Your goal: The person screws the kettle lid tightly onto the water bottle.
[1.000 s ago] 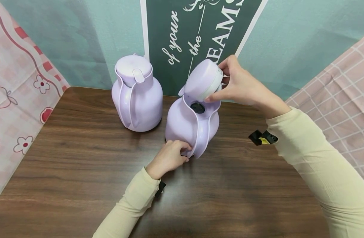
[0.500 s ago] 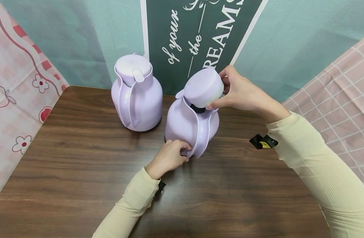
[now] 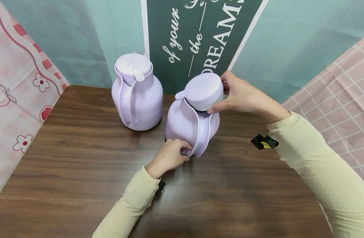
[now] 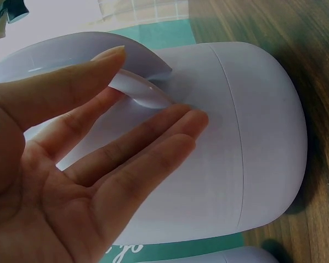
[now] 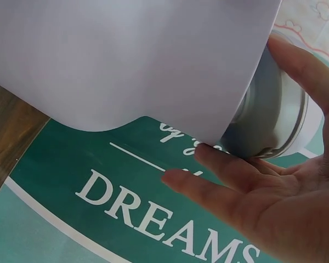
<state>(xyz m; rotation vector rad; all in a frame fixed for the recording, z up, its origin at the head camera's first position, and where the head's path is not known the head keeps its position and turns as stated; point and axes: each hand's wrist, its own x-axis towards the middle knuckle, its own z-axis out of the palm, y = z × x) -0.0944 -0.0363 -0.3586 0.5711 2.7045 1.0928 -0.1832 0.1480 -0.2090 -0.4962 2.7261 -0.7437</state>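
A lilac thermos jug (image 3: 182,124) stands on the wooden table, its handle facing me. At the handle's lower end my left hand (image 3: 169,157) pinches the handle edge between thumb and fingers. In the left wrist view, the handle tip (image 4: 145,90) shows between thumb and index finger, the other fingers lying along the jug's body (image 4: 203,159). My right hand (image 3: 244,96) grips the round lid (image 3: 204,88) by its side, low over the jug's mouth and slightly tilted. The right wrist view shows the lid's shiny lower part (image 5: 279,104) just beyond the jug's rim.
A second lilac thermos jug (image 3: 149,102), with its lid on, stands to the left on the wooden table (image 3: 80,165). Behind both hangs a teal cloth (image 3: 71,39) with a dark green lettered panel (image 3: 164,36). Patterned pink cloths (image 3: 345,89) hang at either side.
My right hand has lowered the lid and levelled it over the jug's mouth, covering the black opening seen earlier. My left hand has stayed at the handle.
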